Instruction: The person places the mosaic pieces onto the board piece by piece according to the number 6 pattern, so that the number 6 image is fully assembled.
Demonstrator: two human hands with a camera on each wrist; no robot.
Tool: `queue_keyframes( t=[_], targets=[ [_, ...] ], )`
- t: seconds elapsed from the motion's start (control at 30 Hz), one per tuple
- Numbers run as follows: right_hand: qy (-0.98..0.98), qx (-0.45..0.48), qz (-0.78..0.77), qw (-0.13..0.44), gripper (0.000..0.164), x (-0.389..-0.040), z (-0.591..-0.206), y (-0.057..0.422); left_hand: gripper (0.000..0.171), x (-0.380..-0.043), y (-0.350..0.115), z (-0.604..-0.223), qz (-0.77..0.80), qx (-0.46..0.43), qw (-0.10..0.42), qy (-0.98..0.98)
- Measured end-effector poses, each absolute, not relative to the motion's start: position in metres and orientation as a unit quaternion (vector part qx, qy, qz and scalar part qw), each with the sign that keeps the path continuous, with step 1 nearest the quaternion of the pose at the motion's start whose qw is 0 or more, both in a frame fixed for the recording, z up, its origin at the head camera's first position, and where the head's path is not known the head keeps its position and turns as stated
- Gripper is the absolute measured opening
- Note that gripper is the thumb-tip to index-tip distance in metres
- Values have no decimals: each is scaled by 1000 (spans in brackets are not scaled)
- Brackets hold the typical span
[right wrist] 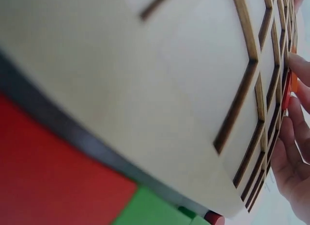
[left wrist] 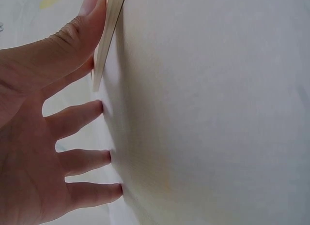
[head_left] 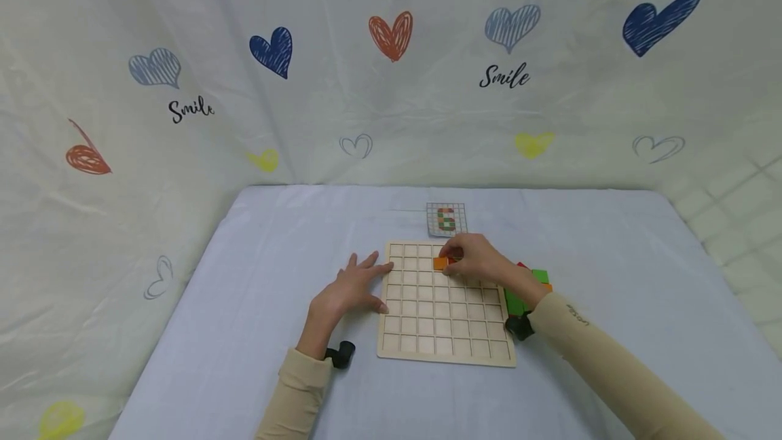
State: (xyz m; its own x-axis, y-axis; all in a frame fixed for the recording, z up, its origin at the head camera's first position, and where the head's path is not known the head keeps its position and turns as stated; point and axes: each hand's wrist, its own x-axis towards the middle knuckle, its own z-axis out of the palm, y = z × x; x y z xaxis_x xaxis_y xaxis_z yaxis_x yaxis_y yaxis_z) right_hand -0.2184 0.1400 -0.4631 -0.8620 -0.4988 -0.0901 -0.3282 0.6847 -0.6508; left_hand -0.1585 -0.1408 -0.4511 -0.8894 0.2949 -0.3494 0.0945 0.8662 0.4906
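A light wooden grid board (head_left: 425,326) lies on the white-covered table. My right hand (head_left: 479,260) is over its upper part, pinching a small red tile (right wrist: 286,92) between thumb and fingertips. An orange tile (head_left: 440,263) sits in a square just left of that red tile, right at the fingertips. My left hand (head_left: 351,287) is spread at the board's left side, thumb and index finger at its edge. In the left wrist view the other fingers (left wrist: 85,162) are extended, tips down on the cloth.
Behind the board lies a small gridded pattern card (head_left: 447,220) with a coloured figure like a 6. Several green, red and orange tiles (head_left: 515,302) lie along the board's right edge, partly under the right forearm. A white sheet printed with hearts (head_left: 391,36) hangs behind the table.
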Motion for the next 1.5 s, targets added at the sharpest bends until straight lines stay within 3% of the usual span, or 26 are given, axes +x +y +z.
queue_keyframes(
  t=[0.67,1.1,1.5],
  targets=[
    [919,-217,-313,100,21,-203,-453,174,88,-155,-136,-451,232,96,212,945],
    [928,-170,-313,112,22,-189,-453,213,87,-155,-138,-451,233,103,207,945],
    [935,-183,-285,103,14,-175,-447,238,87,-153,-138,-451,241,102,209,942]
  ],
)
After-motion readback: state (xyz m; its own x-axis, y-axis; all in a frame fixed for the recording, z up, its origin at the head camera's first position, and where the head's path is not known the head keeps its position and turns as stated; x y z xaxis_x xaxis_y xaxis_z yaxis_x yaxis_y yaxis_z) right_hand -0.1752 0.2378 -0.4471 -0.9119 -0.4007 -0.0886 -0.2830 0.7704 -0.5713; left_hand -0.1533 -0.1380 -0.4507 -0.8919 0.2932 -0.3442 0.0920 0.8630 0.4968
